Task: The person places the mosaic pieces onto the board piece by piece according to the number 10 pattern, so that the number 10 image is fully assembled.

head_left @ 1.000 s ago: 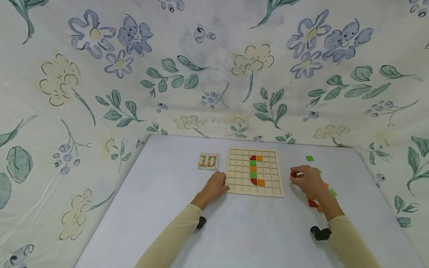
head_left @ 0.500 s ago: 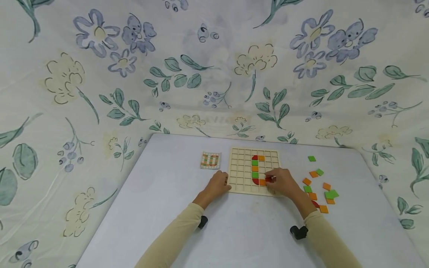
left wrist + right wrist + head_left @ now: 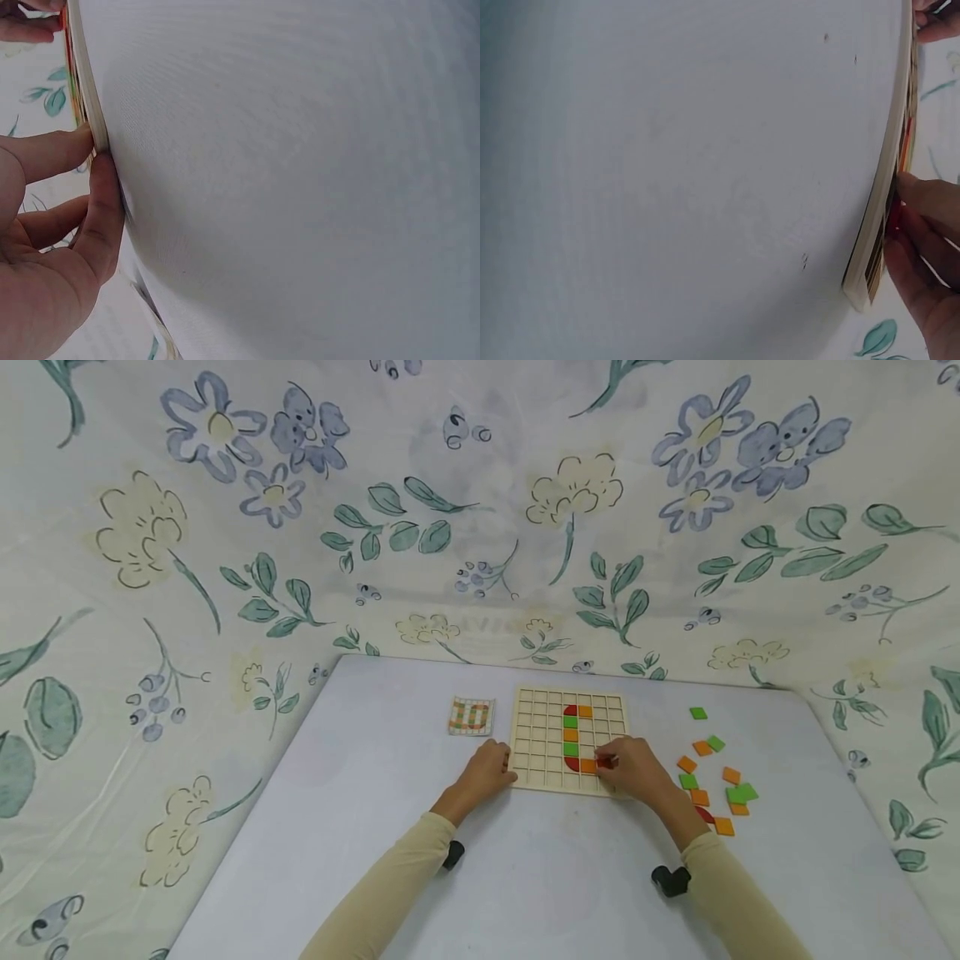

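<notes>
A pale wooden grid board lies on the table, carrying a bracket-shaped run of red, orange and green tiles. My left hand grips the board's left edge near its front corner; in the left wrist view, thumb and finger meet at that edge. Over the board's front right part, my right hand pinches a red tile. The tile is beside the orange one at the end of the lower row, mostly hidden by the fingers. Whether it sits fully in its cell, I cannot tell.
Several loose green, orange and red tiles are scattered right of the board, a few overlapping. A small pattern card lies to its left. Behind the white table hangs a flowered cloth.
My right hand has come left from the loose tiles to the board with the red tile, then stayed nearly still over the last half second. The left hand keeps its place on the board's edge.
</notes>
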Demonstrator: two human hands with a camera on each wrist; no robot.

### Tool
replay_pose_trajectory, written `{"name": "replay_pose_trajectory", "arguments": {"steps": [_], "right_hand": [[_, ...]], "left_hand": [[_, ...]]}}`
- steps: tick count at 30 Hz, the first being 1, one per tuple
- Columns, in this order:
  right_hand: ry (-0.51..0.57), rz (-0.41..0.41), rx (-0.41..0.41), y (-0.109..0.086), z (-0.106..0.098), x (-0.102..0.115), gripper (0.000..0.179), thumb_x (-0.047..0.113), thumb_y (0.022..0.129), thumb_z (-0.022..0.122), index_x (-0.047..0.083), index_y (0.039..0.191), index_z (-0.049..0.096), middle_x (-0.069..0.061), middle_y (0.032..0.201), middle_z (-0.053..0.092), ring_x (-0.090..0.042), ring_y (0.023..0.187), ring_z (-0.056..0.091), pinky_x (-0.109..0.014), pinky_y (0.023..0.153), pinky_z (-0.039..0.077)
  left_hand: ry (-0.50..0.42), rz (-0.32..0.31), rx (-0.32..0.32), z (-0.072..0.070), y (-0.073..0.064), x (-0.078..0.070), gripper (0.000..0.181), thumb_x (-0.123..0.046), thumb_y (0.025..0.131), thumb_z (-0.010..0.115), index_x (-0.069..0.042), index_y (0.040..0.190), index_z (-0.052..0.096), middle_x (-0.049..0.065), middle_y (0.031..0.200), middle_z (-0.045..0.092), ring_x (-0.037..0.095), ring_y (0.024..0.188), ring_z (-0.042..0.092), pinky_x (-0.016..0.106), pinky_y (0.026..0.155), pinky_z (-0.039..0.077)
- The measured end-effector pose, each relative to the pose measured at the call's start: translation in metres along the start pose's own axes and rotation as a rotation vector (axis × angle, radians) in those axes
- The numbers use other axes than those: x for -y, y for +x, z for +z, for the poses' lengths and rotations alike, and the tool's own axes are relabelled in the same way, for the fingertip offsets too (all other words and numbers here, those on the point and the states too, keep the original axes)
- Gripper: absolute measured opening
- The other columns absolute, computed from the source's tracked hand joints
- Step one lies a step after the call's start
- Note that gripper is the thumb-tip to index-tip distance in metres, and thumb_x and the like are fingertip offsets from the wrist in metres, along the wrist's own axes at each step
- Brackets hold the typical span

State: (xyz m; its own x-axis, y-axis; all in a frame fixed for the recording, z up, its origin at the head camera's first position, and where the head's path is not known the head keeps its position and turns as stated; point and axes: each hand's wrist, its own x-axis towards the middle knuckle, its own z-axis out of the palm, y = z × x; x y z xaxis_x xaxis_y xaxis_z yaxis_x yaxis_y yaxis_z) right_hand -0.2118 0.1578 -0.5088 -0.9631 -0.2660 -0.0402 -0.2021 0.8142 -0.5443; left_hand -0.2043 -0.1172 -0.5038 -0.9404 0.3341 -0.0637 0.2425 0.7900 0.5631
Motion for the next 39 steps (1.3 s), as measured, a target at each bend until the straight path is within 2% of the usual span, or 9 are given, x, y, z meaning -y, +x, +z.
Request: {"name": "replay_pose_trajectory", "arguments": {"steps": [4, 9, 18, 26, 31, 35, 39], "right_hand": [[0.023, 0.022, 0.009, -0.002, -0.001, -0.002, 0.029, 0.019, 0.083, 0.079, 0.005, 0.108, 0.075, -0.001, 0.09, 0.067, -0.018, 0.081, 0.056, -0.032, 0.076, 0.053], [0.047, 0.008, 0.01, -0.004, -0.003, -0.004, 0.029, 0.019, 0.083, 0.079, 0.006, 0.109, 0.075, 0.0, 0.089, 0.067, -0.018, 0.081, 0.057, -0.032, 0.075, 0.053], [0.105, 0.01, 0.032, -0.006, -0.005, -0.01, 0.033, 0.01, 0.081, 0.078, 0.006, 0.113, 0.073, -0.004, 0.1, 0.068, -0.019, 0.087, 0.061, -0.034, 0.078, 0.054], [0.131, 0.013, -0.009, -0.002, -0.005, -0.011, 0.028, 0.008, 0.083, 0.077, 0.006, 0.111, 0.074, -0.006, 0.1, 0.068, -0.021, 0.087, 0.061, -0.036, 0.078, 0.054], [0.143, 0.003, -0.007, -0.003, -0.005, -0.015, 0.029, 0.01, 0.082, 0.078, 0.005, 0.111, 0.073, -0.006, 0.1, 0.069, -0.02, 0.087, 0.062, -0.035, 0.078, 0.054], [0.14, -0.055, -0.029, -0.004, -0.016, -0.022, 0.028, 0.008, 0.083, 0.076, 0.001, 0.111, 0.072, -0.008, 0.102, 0.07, -0.023, 0.089, 0.064, -0.037, 0.078, 0.055], [0.103, -0.056, -0.092, -0.006, -0.036, -0.037, 0.027, 0.007, 0.085, 0.072, -0.002, 0.111, 0.071, -0.014, 0.105, 0.069, -0.029, 0.094, 0.064, -0.042, 0.08, 0.054]], "left_hand": [[-0.002, 0.008, 0.003, 0.001, 0.0, 0.0, 0.019, -0.004, 0.083, 0.075, 0.001, 0.084, 0.057, 0.004, 0.078, 0.044, 0.015, 0.07, 0.041, 0.025, 0.058, 0.036], [0.0, 0.006, 0.004, 0.001, 0.001, 0.001, 0.019, -0.005, 0.084, 0.074, -0.001, 0.085, 0.056, 0.003, 0.079, 0.044, 0.015, 0.071, 0.041, 0.025, 0.059, 0.036], [0.011, 0.003, 0.017, 0.001, 0.002, 0.001, 0.02, -0.005, 0.084, 0.074, -0.002, 0.083, 0.054, 0.003, 0.079, 0.043, 0.015, 0.071, 0.04, 0.025, 0.059, 0.036], [0.018, 0.01, 0.002, -0.001, 0.004, 0.002, 0.022, -0.006, 0.084, 0.074, -0.004, 0.08, 0.052, 0.004, 0.078, 0.043, 0.015, 0.07, 0.041, 0.026, 0.059, 0.036], [0.025, 0.01, 0.017, 0.001, 0.004, 0.003, 0.022, -0.005, 0.083, 0.074, -0.004, 0.081, 0.053, 0.003, 0.078, 0.043, 0.015, 0.07, 0.041, 0.025, 0.059, 0.036], [0.022, 0.008, 0.016, 0.001, 0.004, 0.002, 0.019, -0.005, 0.083, 0.074, -0.002, 0.082, 0.055, 0.004, 0.079, 0.044, 0.015, 0.07, 0.041, 0.025, 0.059, 0.036], [0.02, 0.006, 0.012, 0.0, 0.003, 0.002, 0.018, -0.005, 0.083, 0.074, -0.001, 0.083, 0.056, 0.004, 0.079, 0.044, 0.015, 0.07, 0.041, 0.025, 0.059, 0.036]]}}
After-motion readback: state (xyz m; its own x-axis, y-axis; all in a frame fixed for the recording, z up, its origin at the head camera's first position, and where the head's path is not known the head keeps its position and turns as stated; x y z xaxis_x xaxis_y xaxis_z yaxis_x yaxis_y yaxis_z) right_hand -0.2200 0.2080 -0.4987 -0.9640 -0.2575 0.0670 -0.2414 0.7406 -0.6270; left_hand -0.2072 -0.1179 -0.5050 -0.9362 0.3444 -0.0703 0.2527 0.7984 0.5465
